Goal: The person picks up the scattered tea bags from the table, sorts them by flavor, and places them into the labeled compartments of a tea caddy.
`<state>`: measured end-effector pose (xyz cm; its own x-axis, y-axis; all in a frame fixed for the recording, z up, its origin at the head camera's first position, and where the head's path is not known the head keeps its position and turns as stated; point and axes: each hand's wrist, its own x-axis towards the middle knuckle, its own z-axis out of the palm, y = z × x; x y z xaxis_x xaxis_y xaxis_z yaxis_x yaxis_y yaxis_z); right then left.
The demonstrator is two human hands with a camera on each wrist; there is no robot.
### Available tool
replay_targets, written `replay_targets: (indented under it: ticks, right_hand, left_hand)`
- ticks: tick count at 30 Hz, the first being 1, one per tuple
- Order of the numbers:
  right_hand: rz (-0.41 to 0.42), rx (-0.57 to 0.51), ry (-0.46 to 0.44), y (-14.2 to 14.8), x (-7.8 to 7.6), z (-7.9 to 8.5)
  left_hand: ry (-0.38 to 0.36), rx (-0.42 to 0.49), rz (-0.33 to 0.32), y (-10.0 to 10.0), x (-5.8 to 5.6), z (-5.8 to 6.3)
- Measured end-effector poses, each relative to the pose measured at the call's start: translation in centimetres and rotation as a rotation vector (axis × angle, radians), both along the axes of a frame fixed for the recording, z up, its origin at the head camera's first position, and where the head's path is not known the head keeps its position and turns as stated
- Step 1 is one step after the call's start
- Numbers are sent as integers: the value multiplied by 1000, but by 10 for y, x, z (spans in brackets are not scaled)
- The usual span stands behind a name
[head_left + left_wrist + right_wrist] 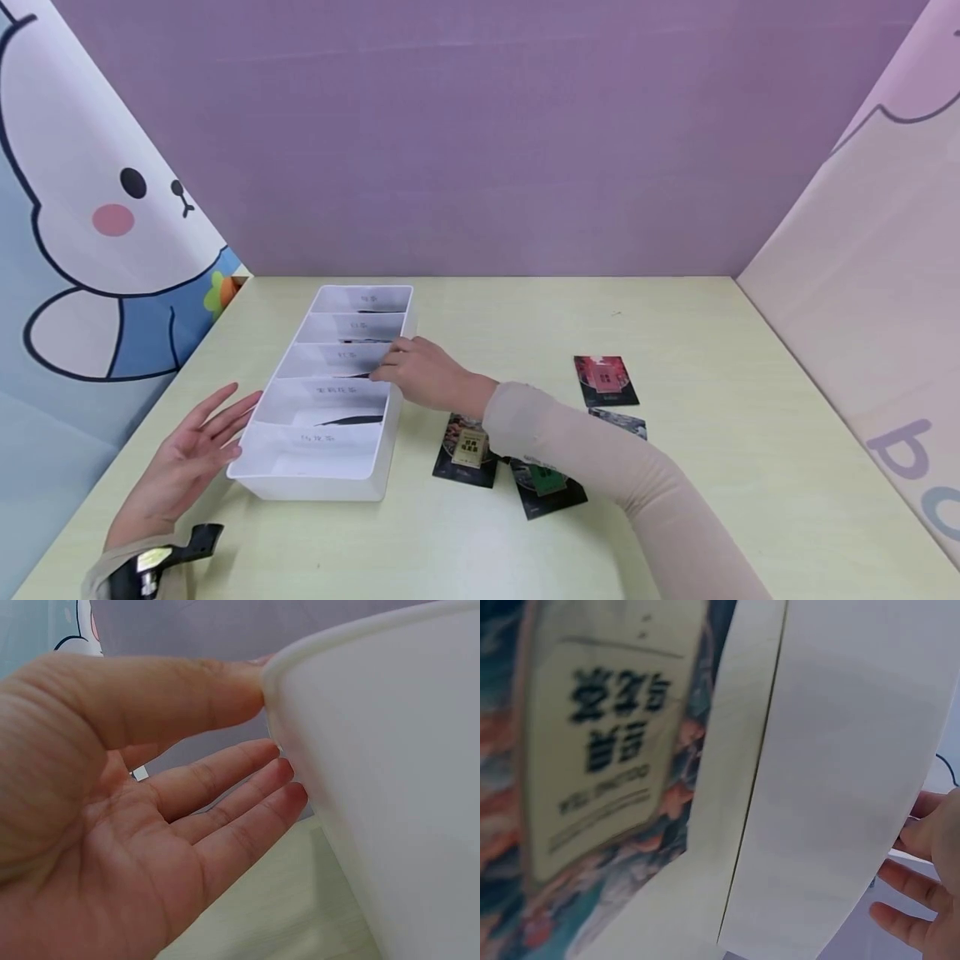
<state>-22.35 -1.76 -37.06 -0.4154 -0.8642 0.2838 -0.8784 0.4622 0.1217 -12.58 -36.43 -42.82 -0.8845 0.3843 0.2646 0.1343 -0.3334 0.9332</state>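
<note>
A long white divided box stands on the table's left half, with handwritten labels in its compartments. My right hand reaches over its right rim at the middle compartment; in the right wrist view, the hand seems to pinch a dark tea packet between thumb and finger, mostly hidden by the box. My left hand lies along the box's near left side with fingers extended. In the left wrist view, its thumb and fingertips touch the box wall.
Beside the box lie an oolong tea packet, a green-labelled packet, a red packet and another packet, partly covered by the right sleeve. Dark packet edges show in other compartments. A purple panel stands behind the table.
</note>
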Motion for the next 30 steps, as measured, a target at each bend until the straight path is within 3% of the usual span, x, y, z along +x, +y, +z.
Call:
replay_targets:
  ticks: [14, 30]
  right_hand:
    - [-16, 116, -27, 10, 0, -3]
    - [-23, 201, -64, 31, 3, 4]
  left_hand:
    - [-15, -39, 35, 1, 2, 2]
    - [-6, -35, 27, 1, 2, 2]
